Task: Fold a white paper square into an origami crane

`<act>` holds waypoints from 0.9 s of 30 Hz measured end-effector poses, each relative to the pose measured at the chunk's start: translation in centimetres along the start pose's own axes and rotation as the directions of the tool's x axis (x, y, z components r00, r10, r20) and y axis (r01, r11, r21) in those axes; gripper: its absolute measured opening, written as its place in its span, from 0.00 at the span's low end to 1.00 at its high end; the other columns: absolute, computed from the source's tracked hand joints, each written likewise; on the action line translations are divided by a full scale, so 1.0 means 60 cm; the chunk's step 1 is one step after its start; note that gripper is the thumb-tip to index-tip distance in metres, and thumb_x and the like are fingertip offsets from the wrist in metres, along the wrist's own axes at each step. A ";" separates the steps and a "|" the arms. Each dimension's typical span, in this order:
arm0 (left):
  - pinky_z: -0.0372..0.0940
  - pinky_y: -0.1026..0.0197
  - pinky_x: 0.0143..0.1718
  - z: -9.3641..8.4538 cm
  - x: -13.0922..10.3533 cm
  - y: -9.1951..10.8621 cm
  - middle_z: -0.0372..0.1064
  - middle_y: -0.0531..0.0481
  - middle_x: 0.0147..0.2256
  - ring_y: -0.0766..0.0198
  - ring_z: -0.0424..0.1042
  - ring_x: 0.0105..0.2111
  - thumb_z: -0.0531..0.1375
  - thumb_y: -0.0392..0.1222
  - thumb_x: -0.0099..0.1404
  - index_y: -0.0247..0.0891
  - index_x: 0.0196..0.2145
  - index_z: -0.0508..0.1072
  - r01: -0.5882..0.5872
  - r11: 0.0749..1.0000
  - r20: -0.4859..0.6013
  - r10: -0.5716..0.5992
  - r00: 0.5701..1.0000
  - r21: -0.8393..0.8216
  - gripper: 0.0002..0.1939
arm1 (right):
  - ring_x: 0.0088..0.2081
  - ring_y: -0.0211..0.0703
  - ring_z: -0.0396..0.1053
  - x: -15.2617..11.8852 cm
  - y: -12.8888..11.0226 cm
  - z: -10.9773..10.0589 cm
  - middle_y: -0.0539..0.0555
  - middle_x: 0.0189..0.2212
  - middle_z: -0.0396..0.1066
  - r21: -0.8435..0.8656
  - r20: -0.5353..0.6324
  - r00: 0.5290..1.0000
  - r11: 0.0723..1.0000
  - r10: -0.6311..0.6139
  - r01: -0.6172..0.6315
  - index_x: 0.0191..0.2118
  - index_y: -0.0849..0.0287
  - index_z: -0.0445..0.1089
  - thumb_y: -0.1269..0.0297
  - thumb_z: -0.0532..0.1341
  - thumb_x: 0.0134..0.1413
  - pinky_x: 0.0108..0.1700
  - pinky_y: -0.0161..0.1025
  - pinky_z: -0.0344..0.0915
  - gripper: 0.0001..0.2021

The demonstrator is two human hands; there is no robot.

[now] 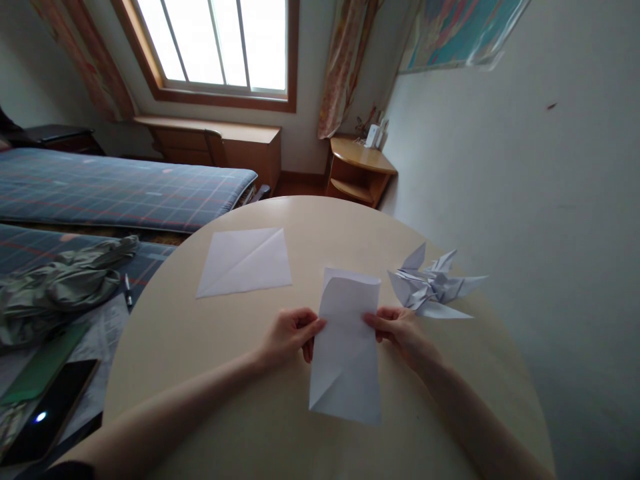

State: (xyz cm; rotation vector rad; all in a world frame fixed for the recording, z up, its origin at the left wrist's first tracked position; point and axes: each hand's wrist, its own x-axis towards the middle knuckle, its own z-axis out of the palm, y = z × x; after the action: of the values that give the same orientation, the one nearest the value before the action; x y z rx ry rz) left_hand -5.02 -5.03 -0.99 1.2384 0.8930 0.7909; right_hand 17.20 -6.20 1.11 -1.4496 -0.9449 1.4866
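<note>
A white sheet of paper (347, 353), folded over into a tall rectangle, is held above the table between my two hands. My left hand (295, 331) pinches its left edge, thumb on top and fingers curled beneath. On the right edge, my right hand (397, 330) grips it the same way. The far end of the sheet curls over, and a diagonal crease shows near its lower left corner. Just beyond my right hand lies a cluster of pointed folded-paper pieces (433, 283). A second white paper square (247, 260), creased along one diagonal, rests flat at the far left.
The round cream table (240, 413) stands against the white wall (565, 233) on the right. To the left, a plaid bed (125, 193) holds a crumpled green-grey cloth (65, 287), a dark phone (50, 413) and a pen (128, 291). A small corner shelf (363, 157) stands behind the table.
</note>
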 end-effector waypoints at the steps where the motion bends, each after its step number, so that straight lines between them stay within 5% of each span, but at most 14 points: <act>1: 0.57 0.70 0.10 0.000 0.000 0.000 0.63 0.57 0.13 0.71 0.63 0.10 0.61 0.59 0.52 0.34 0.23 0.66 0.006 1.000 0.003 -0.006 1.000 -0.008 0.23 | 0.17 0.29 0.56 0.001 0.002 0.000 0.49 0.14 0.65 -0.003 -0.007 1.000 1.000 -0.005 0.005 0.16 0.63 0.69 0.56 0.72 0.25 0.19 0.30 0.51 0.17; 5: 0.57 0.70 0.09 -0.001 0.001 -0.001 0.62 0.57 0.11 0.71 0.61 0.09 0.61 0.60 0.52 0.34 0.23 0.66 0.031 0.999 0.040 -0.030 0.999 -0.028 0.23 | 0.18 0.32 0.61 -0.002 0.002 0.000 0.50 0.16 0.67 0.034 0.034 0.999 0.999 0.022 -0.023 0.16 0.62 0.69 0.56 0.72 0.25 0.20 0.30 0.56 0.16; 10: 0.55 0.71 0.09 -0.001 -0.001 0.000 0.62 0.57 0.10 0.71 0.61 0.09 0.61 0.60 0.53 0.34 0.23 0.66 0.053 0.998 0.112 -0.050 0.992 -0.028 0.23 | 0.26 0.41 0.70 -0.008 -0.015 -0.001 0.54 0.27 0.74 0.122 0.149 0.989 0.992 0.012 -0.030 0.29 0.61 0.74 0.56 0.71 0.28 0.31 0.36 0.67 0.18; 18: 0.55 0.71 0.09 -0.005 0.003 0.007 0.63 0.56 0.10 0.71 0.62 0.09 0.62 0.59 0.52 0.34 0.22 0.66 0.063 0.997 0.173 -0.057 0.983 -0.032 0.23 | 0.16 0.33 0.62 0.002 -0.009 -0.007 0.50 0.15 0.68 0.081 -0.102 0.995 0.997 0.001 0.007 0.14 0.63 0.69 0.61 0.74 0.19 0.20 0.32 0.60 0.15; 27: 0.55 0.71 0.09 -0.011 0.003 0.007 0.63 0.56 0.11 0.71 0.62 0.09 0.62 0.57 0.52 0.34 0.22 0.66 0.083 0.996 0.203 -0.074 0.976 -0.038 0.21 | 0.20 0.35 0.65 -0.005 -0.021 -0.006 0.51 0.18 0.70 0.118 -0.082 0.994 0.990 -0.066 0.075 0.20 0.63 0.71 0.56 0.73 0.23 0.21 0.32 0.62 0.18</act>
State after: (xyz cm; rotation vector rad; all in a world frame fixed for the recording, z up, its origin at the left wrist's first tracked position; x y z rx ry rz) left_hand -5.55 -4.50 -0.66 1.2118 0.7495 0.6076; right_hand 17.65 -6.03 2.35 -1.3629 -0.8358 1.4012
